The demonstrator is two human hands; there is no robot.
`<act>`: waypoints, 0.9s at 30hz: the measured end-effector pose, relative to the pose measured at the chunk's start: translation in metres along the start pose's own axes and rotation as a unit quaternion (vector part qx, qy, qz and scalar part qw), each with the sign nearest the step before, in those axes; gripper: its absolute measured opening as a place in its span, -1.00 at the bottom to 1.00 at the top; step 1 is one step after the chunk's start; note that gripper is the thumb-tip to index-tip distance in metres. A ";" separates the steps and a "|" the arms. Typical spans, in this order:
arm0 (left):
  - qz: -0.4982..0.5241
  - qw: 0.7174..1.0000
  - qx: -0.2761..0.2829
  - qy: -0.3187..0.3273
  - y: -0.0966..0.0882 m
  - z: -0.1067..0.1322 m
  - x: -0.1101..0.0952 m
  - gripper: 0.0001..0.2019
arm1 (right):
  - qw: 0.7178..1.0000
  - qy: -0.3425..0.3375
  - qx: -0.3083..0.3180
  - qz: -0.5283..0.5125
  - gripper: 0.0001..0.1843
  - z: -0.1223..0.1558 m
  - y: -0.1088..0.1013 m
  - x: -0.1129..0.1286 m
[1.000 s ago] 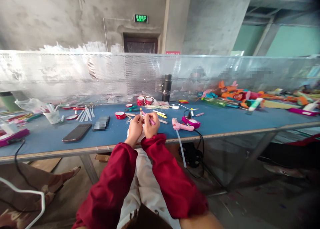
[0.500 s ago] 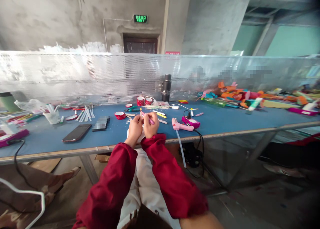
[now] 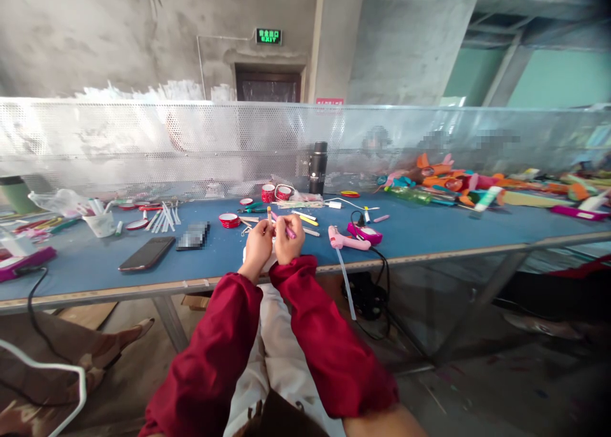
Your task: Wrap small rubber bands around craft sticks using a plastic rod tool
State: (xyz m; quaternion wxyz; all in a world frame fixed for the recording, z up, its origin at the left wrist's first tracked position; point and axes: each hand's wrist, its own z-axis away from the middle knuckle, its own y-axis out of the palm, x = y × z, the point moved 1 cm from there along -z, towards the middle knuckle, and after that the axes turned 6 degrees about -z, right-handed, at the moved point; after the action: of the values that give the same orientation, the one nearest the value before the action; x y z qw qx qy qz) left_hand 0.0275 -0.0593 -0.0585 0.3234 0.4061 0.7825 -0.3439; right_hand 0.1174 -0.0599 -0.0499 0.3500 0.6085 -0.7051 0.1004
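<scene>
My left hand [image 3: 258, 246] and my right hand [image 3: 289, 241] are held close together over the near edge of the blue table [image 3: 429, 230], both in dark red sleeves. My right hand is closed around a thin pink stick [image 3: 289, 232] that points up and to the left. My left hand is closed in a pinch right beside it; a small pale stick end [image 3: 269, 215] shows just above its fingers, and I cannot tell if it is held. A white piece [image 3: 272, 259] shows between the wrists.
A pink glue gun [image 3: 344, 240] with a black cord lies right of my hands. A black phone [image 3: 147, 253], red tape rolls [image 3: 229, 219], a black flask [image 3: 317, 168] and loose sticks lie on the table. A mesh screen [image 3: 143, 141] runs along its far side. Colourful craft pieces [image 3: 449, 179] pile at the right.
</scene>
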 end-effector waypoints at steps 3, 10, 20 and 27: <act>0.006 1.000 0.003 -0.001 0.000 0.000 0.001 -0.80 | 1.000 0.000 0.003 0.001 -0.72 0.000 0.001 0.000; 0.025 1.000 0.001 -0.008 0.002 -0.002 0.003 -0.78 | 1.000 0.002 -0.015 0.007 -0.72 -0.001 0.001 -0.001; 0.036 0.999 0.007 -0.020 0.005 -0.005 0.007 -0.79 | 0.999 0.019 -0.040 -0.020 -0.63 -0.006 0.000 0.002; 0.044 0.999 0.002 -0.025 0.004 -0.001 0.000 -0.74 | 0.997 0.045 -0.040 -0.051 -0.56 -0.001 -0.036 0.052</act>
State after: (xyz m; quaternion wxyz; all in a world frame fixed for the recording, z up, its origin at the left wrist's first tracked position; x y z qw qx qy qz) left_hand 0.0305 -0.0569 -0.0585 0.3566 0.4319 0.7548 -0.3414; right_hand 0.1502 -0.1085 -0.0270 0.4097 0.6239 -0.6606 0.0815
